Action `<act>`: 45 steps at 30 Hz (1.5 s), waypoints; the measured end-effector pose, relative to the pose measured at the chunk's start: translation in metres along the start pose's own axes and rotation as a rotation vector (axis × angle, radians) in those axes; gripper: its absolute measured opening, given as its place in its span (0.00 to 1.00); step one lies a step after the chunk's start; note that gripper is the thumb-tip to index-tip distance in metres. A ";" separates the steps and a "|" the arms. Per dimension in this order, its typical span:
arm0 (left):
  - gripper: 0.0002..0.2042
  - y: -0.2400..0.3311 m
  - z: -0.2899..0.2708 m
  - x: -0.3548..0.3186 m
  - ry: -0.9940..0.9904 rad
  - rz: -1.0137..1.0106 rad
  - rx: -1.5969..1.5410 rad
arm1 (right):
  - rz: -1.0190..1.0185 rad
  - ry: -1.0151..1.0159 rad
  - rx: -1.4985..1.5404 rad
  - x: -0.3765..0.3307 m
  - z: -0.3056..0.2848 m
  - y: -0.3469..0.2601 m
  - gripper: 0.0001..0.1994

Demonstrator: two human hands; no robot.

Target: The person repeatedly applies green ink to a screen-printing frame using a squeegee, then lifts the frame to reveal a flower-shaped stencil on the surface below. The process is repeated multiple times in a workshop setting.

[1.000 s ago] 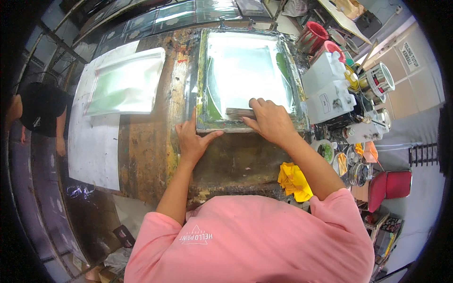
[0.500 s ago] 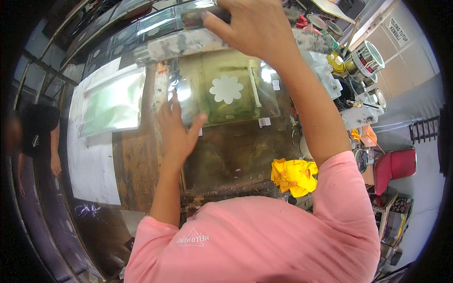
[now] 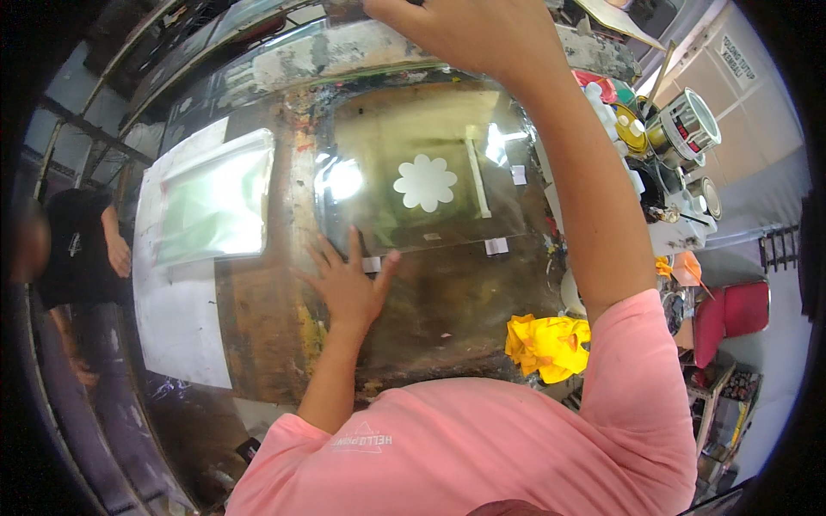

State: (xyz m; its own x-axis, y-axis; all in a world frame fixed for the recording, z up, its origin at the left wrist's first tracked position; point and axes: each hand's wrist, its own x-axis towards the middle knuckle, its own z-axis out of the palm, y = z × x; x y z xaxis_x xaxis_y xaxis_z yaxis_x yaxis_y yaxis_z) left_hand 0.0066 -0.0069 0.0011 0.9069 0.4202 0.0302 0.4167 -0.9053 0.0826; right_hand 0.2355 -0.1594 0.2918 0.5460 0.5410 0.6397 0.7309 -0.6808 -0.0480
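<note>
My left hand (image 3: 348,288) is open, fingers spread, over the brown worktop (image 3: 413,314) by the near-left corner of a clear sheet (image 3: 370,211). A white flower shape (image 3: 425,183) shows in the middle of the sheet's area, with a white strip (image 3: 478,181) to its right. Small white paper tabs (image 3: 496,247) lie along the sheet's edges. My right hand (image 3: 473,34) reaches to the top of the view, over a paint-stained grey bar (image 3: 344,52). Its fingertips are cut off by the picture's edge, so its hold is hidden.
A glossy pale-green sheet (image 3: 215,202) lies on white paper (image 3: 181,327) at the left. A crumpled yellow cloth (image 3: 549,346) sits at the near right. Paint cans (image 3: 684,125) and bottles stand along the right. Another person (image 3: 82,249) stands at the far left.
The grey bar has moved farther away, uncovering more of the clear sheet. My left hand has drawn back toward me, off the sheet's left side. My right hand has shifted up in the view.
</note>
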 end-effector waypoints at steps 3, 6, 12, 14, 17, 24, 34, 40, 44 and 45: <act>0.57 0.001 -0.003 -0.006 -0.008 0.094 -0.112 | -0.005 0.033 0.028 -0.002 0.001 -0.002 0.28; 0.52 0.005 -0.021 0.009 0.115 0.199 -0.325 | -0.002 0.028 0.016 0.002 0.002 -0.004 0.26; 0.29 -0.016 -0.063 0.059 0.448 0.176 -0.549 | -0.032 0.024 -0.001 -0.005 0.001 -0.006 0.25; 0.27 -0.054 -0.069 0.058 0.454 0.088 -0.584 | -0.011 -0.033 -0.048 -0.014 0.002 -0.006 0.27; 0.25 -0.124 -0.071 0.051 0.499 -0.032 -0.538 | -0.035 0.072 -0.053 -0.022 0.008 -0.007 0.27; 0.29 -0.300 -0.082 0.037 0.547 -0.300 -0.333 | -0.025 0.114 -0.059 -0.021 0.012 -0.007 0.26; 0.33 -0.264 -0.066 0.031 0.774 -0.300 0.295 | 0.015 0.014 -0.047 -0.018 0.009 -0.006 0.28; 0.30 -0.220 -0.030 0.078 0.210 0.017 0.118 | 0.068 -0.072 0.016 -0.011 0.002 -0.011 0.27; 0.27 -0.227 -0.011 0.090 0.217 -0.025 -0.007 | -0.065 0.125 -0.039 -0.023 0.010 -0.011 0.26; 0.27 -0.230 -0.013 0.091 0.216 -0.037 0.006 | -0.019 0.069 -0.074 -0.027 0.011 -0.010 0.26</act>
State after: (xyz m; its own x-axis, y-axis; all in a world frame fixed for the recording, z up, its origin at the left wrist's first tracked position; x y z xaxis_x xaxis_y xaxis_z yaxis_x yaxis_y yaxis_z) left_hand -0.0074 0.2403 -0.0021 0.8569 0.4562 0.2400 0.4506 -0.8890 0.0813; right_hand 0.2181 -0.1618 0.2668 0.5008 0.5203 0.6917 0.7072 -0.7067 0.0196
